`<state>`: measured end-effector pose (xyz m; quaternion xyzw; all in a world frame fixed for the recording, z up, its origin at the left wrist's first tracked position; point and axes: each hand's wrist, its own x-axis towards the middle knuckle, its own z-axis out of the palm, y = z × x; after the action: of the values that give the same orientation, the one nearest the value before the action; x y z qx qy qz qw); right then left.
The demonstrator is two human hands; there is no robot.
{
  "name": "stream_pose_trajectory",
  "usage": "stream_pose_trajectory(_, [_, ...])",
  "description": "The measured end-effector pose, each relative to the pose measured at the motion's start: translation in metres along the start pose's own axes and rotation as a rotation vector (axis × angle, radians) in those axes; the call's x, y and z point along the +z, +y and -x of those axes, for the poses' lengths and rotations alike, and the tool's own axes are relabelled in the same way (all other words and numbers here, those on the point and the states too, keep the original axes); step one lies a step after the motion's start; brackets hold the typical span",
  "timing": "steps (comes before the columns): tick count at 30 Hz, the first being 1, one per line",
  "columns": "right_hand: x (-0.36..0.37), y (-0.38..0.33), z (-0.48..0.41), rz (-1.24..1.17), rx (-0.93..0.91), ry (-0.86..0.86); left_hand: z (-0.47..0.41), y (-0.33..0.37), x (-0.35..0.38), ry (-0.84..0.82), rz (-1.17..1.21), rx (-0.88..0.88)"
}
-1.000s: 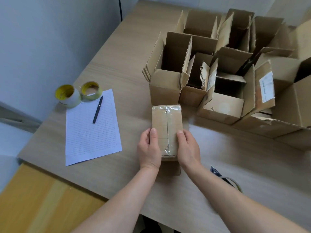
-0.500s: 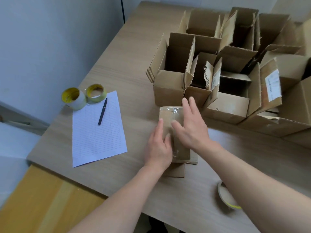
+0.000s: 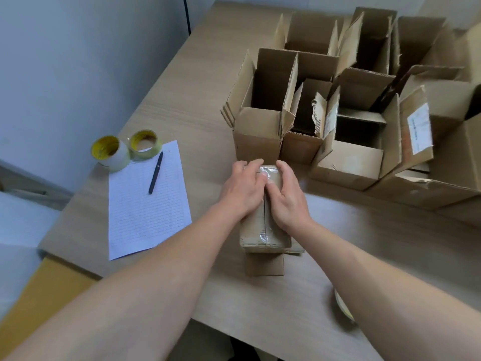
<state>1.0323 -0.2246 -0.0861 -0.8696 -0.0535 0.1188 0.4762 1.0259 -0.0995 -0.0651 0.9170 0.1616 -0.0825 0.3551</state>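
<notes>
From the head camera, a shut brown box (image 3: 265,230) lies lengthwise on the table (image 3: 197,100), straight ahead of the person, with clear tape (image 3: 265,231) running along its top seam and over both ends. The left hand (image 3: 243,187) lies flat on the far left half of the box top, fingers stretched forward and close together, pressing down and gripping nothing. The right hand (image 3: 287,196) lies on the far right half in the same way, fingers extended and palm down. Its thumb meets the left thumb over the tape line. The fingertips may bend a little over the far edge of the box, but blur there makes this hard to tell. A flat piece of card (image 3: 264,265) sticks out from under the near end of the box. Just beyond the box stands a cluster of open cartons (image 3: 260,131), flaps up, spreading to its far right. Well to the left of the box lies a lined sheet (image 3: 148,204) with a pen (image 3: 155,172) on it, and two tape rolls (image 3: 109,152) stand at the sheet's far corner. Near and right of the box, another roll (image 3: 342,307) shows partly from under the right forearm.
</notes>
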Motion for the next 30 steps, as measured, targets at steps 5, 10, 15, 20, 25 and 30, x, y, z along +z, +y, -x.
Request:
stream_pose_trajectory(5, [-0.003,0.002,-0.022,-0.011,0.096,-0.006,-0.007,-0.003,0.016,0.128,-0.021,-0.032])
stream_pose_trajectory(10, [0.000,0.001,-0.023,-0.066,0.113,0.034,-0.005,-0.007,0.019,0.206,-0.147,0.206])
stream_pose_trajectory(15, [-0.003,-0.004,-0.021,-0.054,0.149,-0.003,-0.016,-0.010,0.016,0.149,0.148,0.006])
stream_pose_trajectory(20, [-0.002,-0.003,-0.020,-0.103,0.219,0.000,0.065,-0.022,0.029,0.202,0.327,-0.023])
stream_pose_trajectory(25, [-0.005,-0.005,-0.014,-0.170,0.288,-0.029,0.095,-0.044,0.055,0.270,0.111,0.119])
stream_pose_trajectory(30, [-0.005,0.011,0.045,-0.049,0.388,-0.031,0.099,-0.038,0.039,0.134,0.182,-0.019])
